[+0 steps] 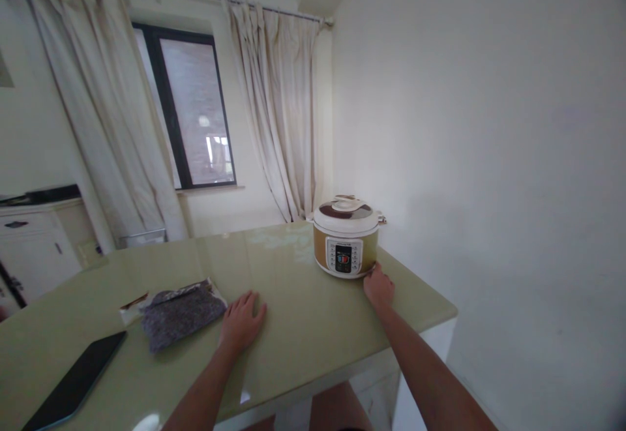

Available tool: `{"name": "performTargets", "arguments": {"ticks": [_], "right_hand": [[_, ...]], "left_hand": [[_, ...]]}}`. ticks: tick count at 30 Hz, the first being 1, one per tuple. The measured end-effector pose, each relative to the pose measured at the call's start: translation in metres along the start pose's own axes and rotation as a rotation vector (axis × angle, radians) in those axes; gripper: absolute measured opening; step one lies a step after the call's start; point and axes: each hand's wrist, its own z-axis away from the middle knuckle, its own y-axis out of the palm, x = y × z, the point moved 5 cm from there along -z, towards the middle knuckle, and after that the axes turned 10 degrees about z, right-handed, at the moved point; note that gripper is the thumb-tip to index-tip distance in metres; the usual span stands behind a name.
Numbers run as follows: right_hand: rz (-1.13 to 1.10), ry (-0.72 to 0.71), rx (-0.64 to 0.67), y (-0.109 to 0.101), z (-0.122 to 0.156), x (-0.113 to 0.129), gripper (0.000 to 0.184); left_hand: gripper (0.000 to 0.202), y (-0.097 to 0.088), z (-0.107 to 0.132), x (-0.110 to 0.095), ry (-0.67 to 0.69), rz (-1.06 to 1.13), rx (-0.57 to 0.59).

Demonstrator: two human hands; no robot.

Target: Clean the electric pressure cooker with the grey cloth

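My left hand (pixel 241 322) lies flat on the pale green table (pixel 303 326), fingers spread, just right of a clear bag of dark grainy stuff (pixel 178 312). My right hand (pixel 378 285) rests at the base of a white and tan electric pressure cooker (pixel 346 236), touching its lower right side; its fingers look curled, and nothing shows in them. The cooker's lid is closed and its control panel faces me.
A dark phone (pixel 75 382) lies at the table's near left. A white wall (pixel 489 157) runs close along the table's right end. Curtains (pixel 283 111) and a window (pixel 193 108) stand behind, with a white cabinet (pixel 34 242) at far left.
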Motion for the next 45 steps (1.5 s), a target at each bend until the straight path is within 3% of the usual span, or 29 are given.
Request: {"name": "performTargets", "arguments": {"ticks": [16,26,31,34,39,42,45], "right_hand": [[0.03,0.011,-0.002,0.007,-0.005,-0.002,0.057],[0.006,0.002,0.0,-0.002,0.001,0.002,0.057],[-0.127,0.053,-0.01,0.002,-0.004,-0.004,0.054],[-0.401,0.136,-0.075,0.007,-0.019,-0.013,0.054],[-0.705,0.201,-0.144,0.011,-0.062,-0.022,0.062],[-0.815,0.191,-0.141,0.009,-0.091,-0.022,0.068],[-0.918,0.172,-0.069,0.009,-0.113,-0.021,0.078]], "left_hand": [[0.064,-0.003,0.0,-0.002,-0.025,-0.017,0.028],[0.063,-0.002,0.0,-0.001,-0.022,-0.021,0.021],[0.062,-0.007,0.006,-0.005,-0.03,-0.026,0.025],[0.059,-0.014,0.004,-0.012,-0.007,-0.053,0.013],[0.049,-0.016,-0.035,-0.029,-0.081,-0.005,-0.002],[0.055,0.001,-0.07,-0.057,-0.075,0.328,-0.022],[0.082,0.032,-0.097,-0.103,0.07,0.746,0.053]]}}
